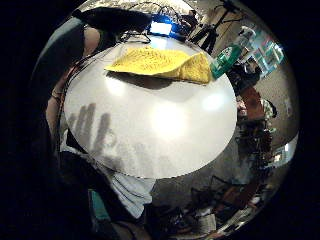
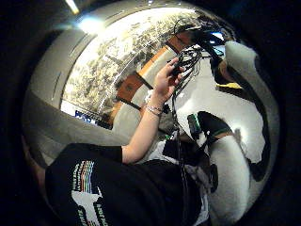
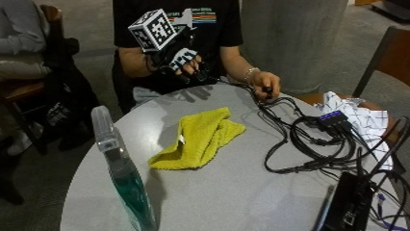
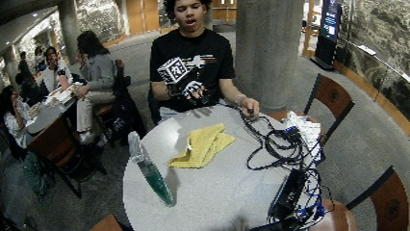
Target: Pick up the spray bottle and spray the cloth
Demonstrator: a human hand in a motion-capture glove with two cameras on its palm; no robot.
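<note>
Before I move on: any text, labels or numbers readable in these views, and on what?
None can be read.
T-shirt: print under coloured stripes, too blurred to read.
Spray bottle: no label legible.
Yellow cloth: small white tag, no text made out.
Gloved right hand: no lettering visible.

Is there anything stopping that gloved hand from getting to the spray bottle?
Probably not. The gloved right hand hovers above the table's near edge, holding nothing; only the flat yellow cloth lies toward the upright spray bottle.
</note>
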